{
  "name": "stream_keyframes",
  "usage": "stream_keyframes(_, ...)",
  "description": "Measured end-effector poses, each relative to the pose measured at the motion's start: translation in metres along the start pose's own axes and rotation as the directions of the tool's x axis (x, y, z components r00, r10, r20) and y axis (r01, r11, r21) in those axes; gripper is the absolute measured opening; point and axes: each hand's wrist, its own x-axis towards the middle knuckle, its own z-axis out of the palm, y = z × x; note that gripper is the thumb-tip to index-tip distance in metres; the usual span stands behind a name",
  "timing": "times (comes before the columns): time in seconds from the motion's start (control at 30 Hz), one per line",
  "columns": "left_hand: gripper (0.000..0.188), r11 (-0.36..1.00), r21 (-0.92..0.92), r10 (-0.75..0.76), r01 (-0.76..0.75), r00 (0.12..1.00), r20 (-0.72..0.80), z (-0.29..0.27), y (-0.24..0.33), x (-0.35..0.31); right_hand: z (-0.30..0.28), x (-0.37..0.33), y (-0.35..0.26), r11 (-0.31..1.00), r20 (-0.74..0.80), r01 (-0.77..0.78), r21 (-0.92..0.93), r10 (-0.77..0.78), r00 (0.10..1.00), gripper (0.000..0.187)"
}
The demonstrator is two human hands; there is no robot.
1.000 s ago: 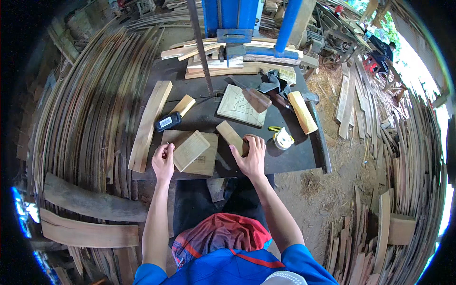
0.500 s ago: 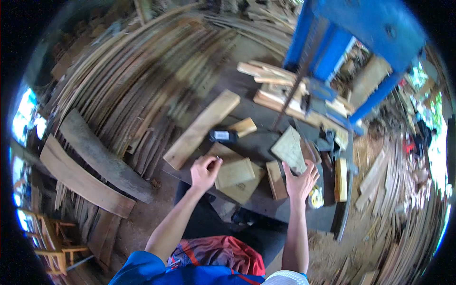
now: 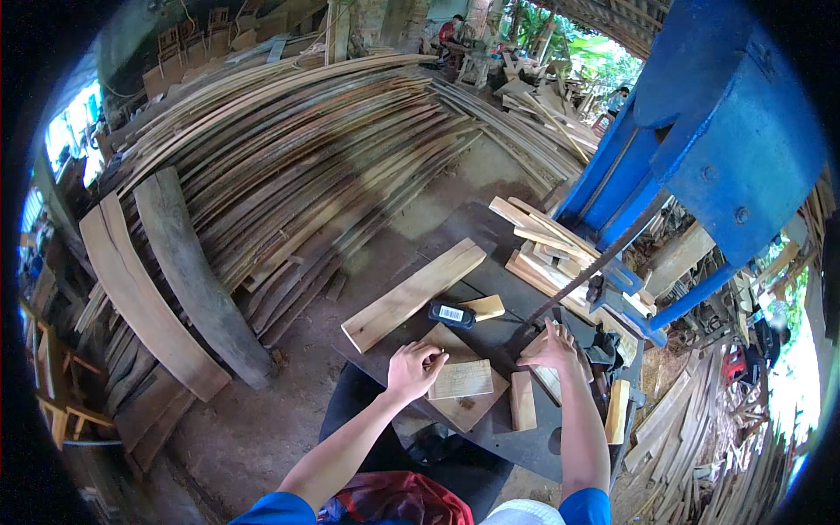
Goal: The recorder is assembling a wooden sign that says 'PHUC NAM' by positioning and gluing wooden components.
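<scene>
My left hand (image 3: 416, 372) is closed in a pinch beside a small light wood block (image 3: 461, 380), and what is between its fingertips is too small to make out. That block lies on a broader brown board (image 3: 486, 408). Near the band saw blade (image 3: 602, 261), my right hand (image 3: 553, 347) grips a pale flat piece of wood (image 3: 549, 381) with thumb and fingers. Most of that piece is hidden under the hand. An upright-looking block (image 3: 522, 402) stands between my hands. Beyond the left hand are a black object with a white label (image 3: 451, 313) and a long plank (image 3: 413, 296).
The blue saw frame (image 3: 717, 140) rises at the right, with stacked offcuts (image 3: 560, 249) beside it. A yellowish block (image 3: 617, 411) lies at the table's right edge. Long boards (image 3: 306, 166) cover the floor at left, near two curved slabs (image 3: 144, 297). People sit far behind.
The view has tipped upward, showing more of the workshop. My right hand has moved farther over the pale wood piece, toward the blade. My left hand stays pinched by the stacked boards.
</scene>
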Motion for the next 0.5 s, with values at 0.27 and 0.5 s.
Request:
stream_keyframes(0.27, 0.022, 1.0, -0.028, 0.0, 0.0, 1.0, 0.03, -0.005, -0.002, -0.009, 0.008, -0.03, -0.004, 0.956, -0.107, 0.203, -0.212, -0.229, 0.968, 0.067)
stream_keyframes(0.5, 0.023, 0.997, -0.066, -0.045, 0.05, 0.997, 0.069, -0.006, -0.011, -0.006, -0.052, -0.049, 0.02, 0.934, -0.549, 0.147, -0.326, -0.313, 0.775, 0.038)
